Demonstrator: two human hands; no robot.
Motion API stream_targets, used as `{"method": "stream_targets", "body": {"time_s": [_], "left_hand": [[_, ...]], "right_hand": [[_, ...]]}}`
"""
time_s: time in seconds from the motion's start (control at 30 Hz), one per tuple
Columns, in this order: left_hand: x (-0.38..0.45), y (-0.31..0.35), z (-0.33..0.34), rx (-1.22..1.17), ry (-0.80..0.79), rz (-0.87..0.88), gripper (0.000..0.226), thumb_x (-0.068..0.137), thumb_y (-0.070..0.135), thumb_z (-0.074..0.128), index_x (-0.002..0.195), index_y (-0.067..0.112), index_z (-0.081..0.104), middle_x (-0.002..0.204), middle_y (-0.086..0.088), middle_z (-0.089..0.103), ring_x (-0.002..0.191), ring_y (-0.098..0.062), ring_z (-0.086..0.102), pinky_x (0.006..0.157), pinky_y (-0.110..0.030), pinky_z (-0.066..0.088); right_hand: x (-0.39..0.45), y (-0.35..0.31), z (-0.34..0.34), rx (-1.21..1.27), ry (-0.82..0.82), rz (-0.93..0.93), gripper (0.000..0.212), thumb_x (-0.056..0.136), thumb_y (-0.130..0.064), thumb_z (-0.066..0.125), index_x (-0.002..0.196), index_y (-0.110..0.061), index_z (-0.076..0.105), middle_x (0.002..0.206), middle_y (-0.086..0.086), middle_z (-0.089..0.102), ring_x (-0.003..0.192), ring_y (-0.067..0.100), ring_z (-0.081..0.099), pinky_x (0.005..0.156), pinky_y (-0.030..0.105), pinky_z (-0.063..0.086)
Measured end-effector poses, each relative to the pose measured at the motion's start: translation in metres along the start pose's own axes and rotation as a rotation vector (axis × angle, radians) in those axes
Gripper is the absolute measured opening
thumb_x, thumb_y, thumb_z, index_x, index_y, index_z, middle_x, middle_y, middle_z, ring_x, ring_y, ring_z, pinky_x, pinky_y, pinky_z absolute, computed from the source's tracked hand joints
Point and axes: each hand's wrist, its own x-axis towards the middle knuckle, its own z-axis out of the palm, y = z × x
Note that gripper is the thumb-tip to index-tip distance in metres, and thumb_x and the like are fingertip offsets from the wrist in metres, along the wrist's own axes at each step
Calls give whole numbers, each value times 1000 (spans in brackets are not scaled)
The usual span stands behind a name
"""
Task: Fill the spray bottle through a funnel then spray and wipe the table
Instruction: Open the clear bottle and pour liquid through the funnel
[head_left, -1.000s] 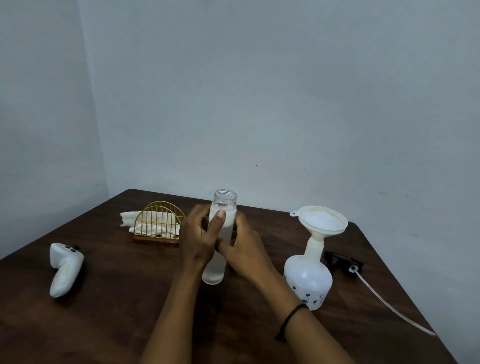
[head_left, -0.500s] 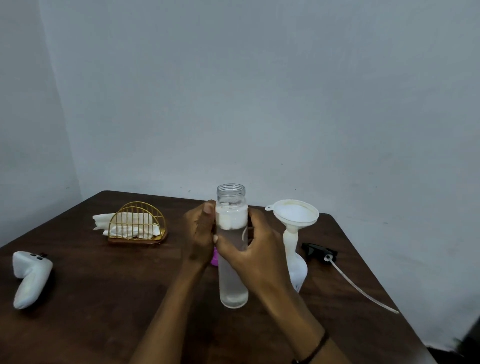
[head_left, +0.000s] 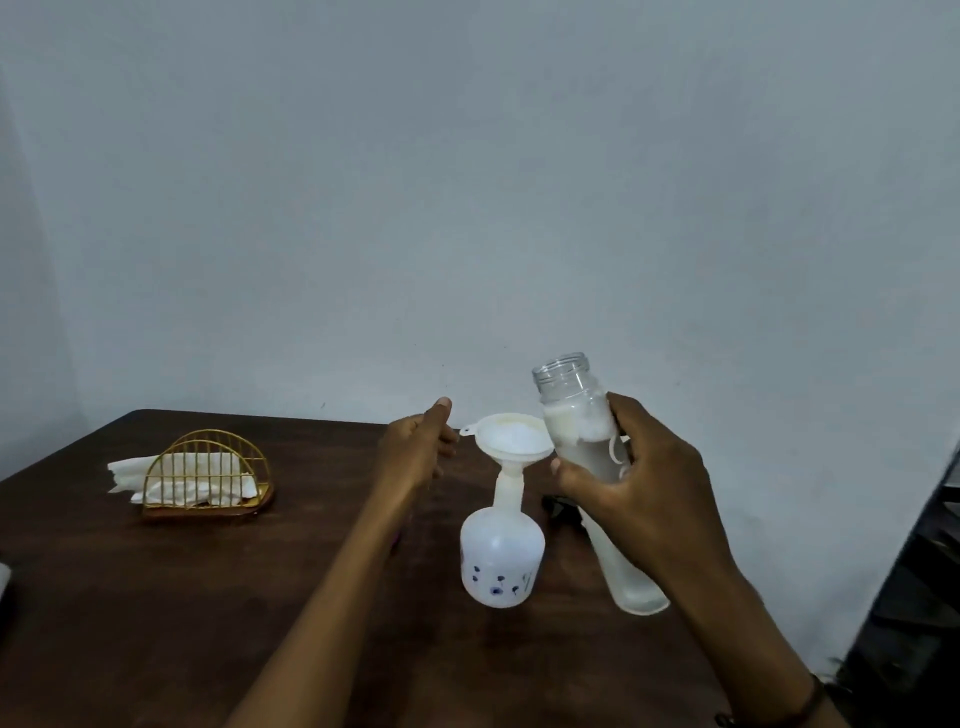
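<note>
My right hand (head_left: 644, 499) has its grip wrapped round the jar (head_left: 597, 467), thumb across the front and fingers behind, holding it off the table (head_left: 156, 597) and tipped slightly, its open mouth toward eleven o'clock. The jar is clear, uncapped, with cloudy white liquid filling most of it; the neck stands empty. My left hand (head_left: 418, 452) holds nothing: its grip is loose, fingers lightly curled, thumb up, hovering just at nine o'clock of the funnel (head_left: 511, 441).

The funnel sits upright in the neck of the spray bottle (head_left: 501, 553), which stands on the table between my forearms, at nine o'clock of the jar. I cannot tell whether the bottle, white with small blue flowers, holds any liquid; the funnel's bowl looks pale and I cannot tell if anything is in it.

At ten o'clock, well apart, a gold wire holder (head_left: 208, 478) carries folded white napkins (head_left: 130, 475).
</note>
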Motion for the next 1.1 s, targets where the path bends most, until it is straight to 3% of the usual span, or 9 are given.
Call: {"method": "stream_targets", "body": {"time_s": [0.1,0.3,0.4,0.67,0.87,1.1], "left_hand": [[-6,-4,6,-54,16,-24,51,92,51,51,70,7,67,61,-3,62,47,-11,47,42,-21,32],[-23,-5,10,-216,-65,-19,45,95,43,49,70,8,61,57,-1,53,41,-7,40,35,-16,27],[-24,-5,12,-234,-80,-59,46,93,48,48,71,10,63,57,0,53,42,-10,37,36,-19,24],[-30,-1,18,-238,-98,-29,36,94,38,52,69,14,57,57,2,50,41,-8,34,36,-19,24],[-31,2,18,-285,-108,-43,36,95,39,50,69,15,56,56,3,50,42,-8,34,36,-18,25],[-33,3,21,-281,-134,-46,37,96,39,51,68,13,53,55,2,47,41,-7,32,36,-17,25]], "right_hand": [[5,14,-7,-118,-32,21,32,71,-43,72,96,-34,54,83,-14,62,77,6,58,62,27,46],[15,29,-12,-345,-219,56,36,61,-54,60,84,-31,45,76,-11,55,70,10,54,56,29,39],[19,28,-12,-427,-285,60,34,65,-50,65,80,-30,43,74,-9,54,68,9,53,54,28,35],[31,23,-18,-555,-361,43,39,59,-54,65,78,-28,43,74,-9,56,65,7,50,52,28,32],[39,15,-22,-628,-377,4,38,65,-51,70,88,-27,51,76,-11,55,64,7,48,52,25,31],[44,8,-26,-677,-398,-25,37,67,-52,70,84,-29,47,75,-11,53,64,7,48,51,24,27]]}}
